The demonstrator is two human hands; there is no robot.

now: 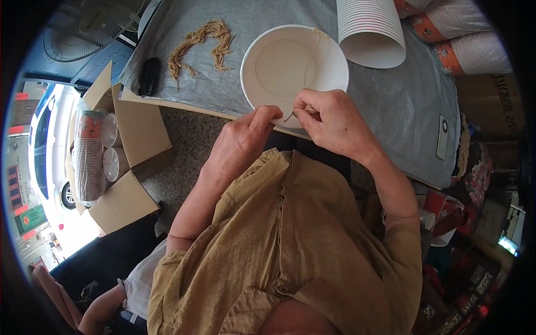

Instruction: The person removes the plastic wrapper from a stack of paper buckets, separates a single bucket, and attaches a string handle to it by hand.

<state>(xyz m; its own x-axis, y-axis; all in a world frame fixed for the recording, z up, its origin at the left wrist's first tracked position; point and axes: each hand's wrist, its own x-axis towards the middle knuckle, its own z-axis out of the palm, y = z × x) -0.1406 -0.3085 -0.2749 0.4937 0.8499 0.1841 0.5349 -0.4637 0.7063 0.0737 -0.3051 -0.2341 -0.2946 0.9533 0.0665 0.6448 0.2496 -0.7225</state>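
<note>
Where the near rim of the white tub (335, 64) is reached by both hands, a short piece of brown string (288, 117) is held in a tight pinch between the thumb and forefinger of the right hand (338, 120). The right wrist is bent inward, the knuckles are raised over the rim, and the forearm is angled in from the right. The left hand (243, 137) is placed just opposite, back upward, its fingers curled and its thumb and forefinger brought close together at the rim; what is held between them cannot be told. A thin strand is seen looped inside the tub, which is set mouth up at the near edge of the table (385, 106). To its left, a bundle of string (194, 44) is laid; to its right, stacked tubs (369, 28) are placed on their side.
</note>
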